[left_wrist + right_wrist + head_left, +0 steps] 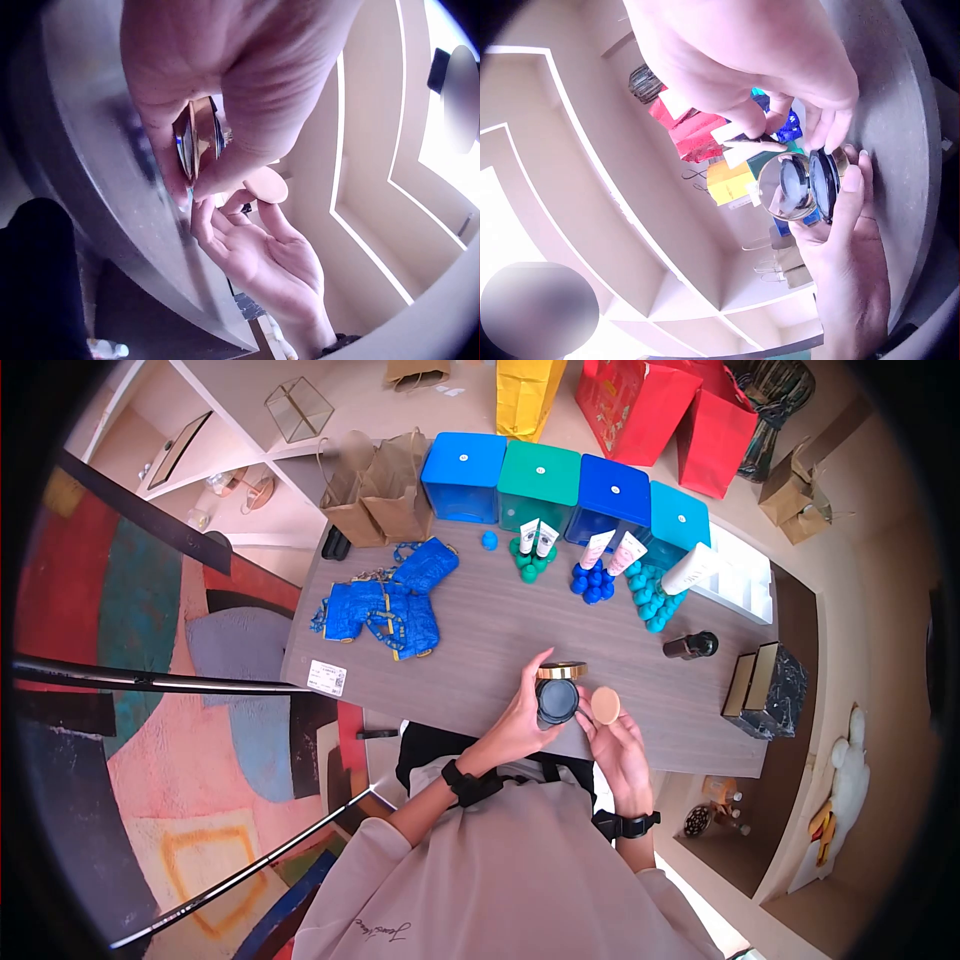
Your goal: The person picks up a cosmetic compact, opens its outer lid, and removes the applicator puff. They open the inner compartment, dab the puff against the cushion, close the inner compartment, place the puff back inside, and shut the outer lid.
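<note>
Grey wood covers the table (480, 630), and the person stands at its near edge with both hands raised just above it. At the far side stand four boxes (560, 485) in blue and green, with small balls (595, 582) and tubes (540, 538) in front of them, and blue bags (390, 605) lie to the left.

The left hand (520, 720) holds an open compact (557, 698). Its fingers and thumb are curled around the black round case, so the hand is clamped on it. The gold lid (561, 671) stands up behind the case, and in the right wrist view the mirror (791, 187) inside the lid is visible.

The right hand (615, 745) is just beside the compact, on its right. Its fingertips pinch a round beige puff (605, 706), while the other fingers are loosely spread. In the left wrist view the palm (274, 259) is turned open and the puff (264, 185) sits at the fingertips, very near the compact (196, 142). I cannot tell if the puff touches it.
</note>
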Demonstrator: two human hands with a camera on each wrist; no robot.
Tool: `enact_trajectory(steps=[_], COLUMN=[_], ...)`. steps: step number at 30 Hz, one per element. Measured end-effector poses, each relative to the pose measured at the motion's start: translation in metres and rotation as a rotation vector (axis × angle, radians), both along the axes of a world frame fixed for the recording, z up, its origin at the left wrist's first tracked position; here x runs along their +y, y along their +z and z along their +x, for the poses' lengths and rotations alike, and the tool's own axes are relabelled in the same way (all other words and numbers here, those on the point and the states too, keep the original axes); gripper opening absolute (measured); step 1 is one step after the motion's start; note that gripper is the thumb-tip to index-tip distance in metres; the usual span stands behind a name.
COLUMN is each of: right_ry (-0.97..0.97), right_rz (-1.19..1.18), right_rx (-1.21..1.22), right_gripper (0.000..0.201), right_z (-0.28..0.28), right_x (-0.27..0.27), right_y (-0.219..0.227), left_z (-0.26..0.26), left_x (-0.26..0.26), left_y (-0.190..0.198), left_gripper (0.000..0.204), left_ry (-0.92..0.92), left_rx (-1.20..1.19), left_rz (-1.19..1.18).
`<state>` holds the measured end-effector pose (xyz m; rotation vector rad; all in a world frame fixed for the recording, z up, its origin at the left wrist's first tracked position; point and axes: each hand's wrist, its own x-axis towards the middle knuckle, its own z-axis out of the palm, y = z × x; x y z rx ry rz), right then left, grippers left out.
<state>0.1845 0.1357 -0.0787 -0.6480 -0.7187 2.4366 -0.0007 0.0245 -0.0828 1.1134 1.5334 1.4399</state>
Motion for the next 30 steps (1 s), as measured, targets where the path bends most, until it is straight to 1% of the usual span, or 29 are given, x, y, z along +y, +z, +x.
enact_trajectory(steps=[1,8,10,11,13,14,16,17,18,20,22,24,25,26,27,28,30], right_ry=[-0.003,-0.029,-0.012,-0.010,-0.028,-0.028,-0.064,-0.031,-0.036,0.067,0.082,0.120,0.159,0.145,0.235,0.324,0.303], right_rz=[-0.013,-0.081,-0.148,-0.145,0.016,0.015,0.154,0.172,0.176,0.282,0.315,0.348,0.411,0.410,0.460,0.504,0.504], right_rx=[0.017,0.034,0.160,0.161,0.132,0.133,0.007,-0.027,-0.029,-0.080,-0.126,-0.174,-0.145,-0.152,-0.177,-0.203,-0.192], right_gripper=[0.049,0.049,0.050,0.050,0.051,0.051,0.050,0.025,0.025,0.021,0.017,0.011,0.007,0.007,0.006,0.006,0.007], right_z=[0.001,0.008,0.010,0.011,0.012,0.012,0.011,0.006,0.005,0.000,-0.004,-0.007,-0.011,-0.014,-0.016,-0.017,-0.017], right_x=[0.000,0.000,0.000,0.002,0.007,0.008,0.013,0.011,0.009,0.008,0.003,-0.002,-0.003,-0.005,-0.007,-0.010,-0.007], right_y=[0.000,-0.004,-0.010,-0.009,-0.001,0.004,0.020,0.035,0.038,0.045,0.055,0.059,0.062,0.067,0.073,0.076,0.076], left_z=[0.000,-0.001,-0.002,-0.003,-0.004,-0.004,-0.003,-0.002,-0.001,0.001,0.002,0.002,0.001,-0.001,0.000,0.000,-0.001], left_x=[0.001,0.003,0.003,0.004,0.005,0.004,0.005,0.006,0.009,0.012,0.013,0.012,0.011,0.011,0.010,0.008,0.008], left_y=[-0.001,-0.008,-0.008,-0.009,-0.007,-0.003,-0.001,-0.003,-0.004,-0.013,-0.017,-0.016,-0.015,-0.015,-0.015,-0.012,-0.008], left_gripper=[0.113,0.115,0.115,0.116,0.117,0.117,0.118,0.118,0.117,0.117,0.117,0.116,0.116,0.116,0.115,0.115,0.115], left_ry=[-0.001,-0.048,-0.050,-0.053,-0.054,-0.057,-0.062,-0.061,-0.062,-0.067,-0.067,-0.046,-0.057,-0.059,-0.065,-0.085,-0.081], left_rx=[0.000,-0.032,-0.022,-0.043,-0.062,-0.096,-0.133,-0.141,-0.148,-0.137,-0.128,-0.201,-0.204,-0.140,-0.080,-0.088,-0.121], left_rz=[0.001,-0.009,-0.020,-0.026,-0.031,-0.029,-0.028,-0.018,-0.006,0.006,0.011,-0.006,-0.008,-0.015,-0.023,-0.025,-0.033])
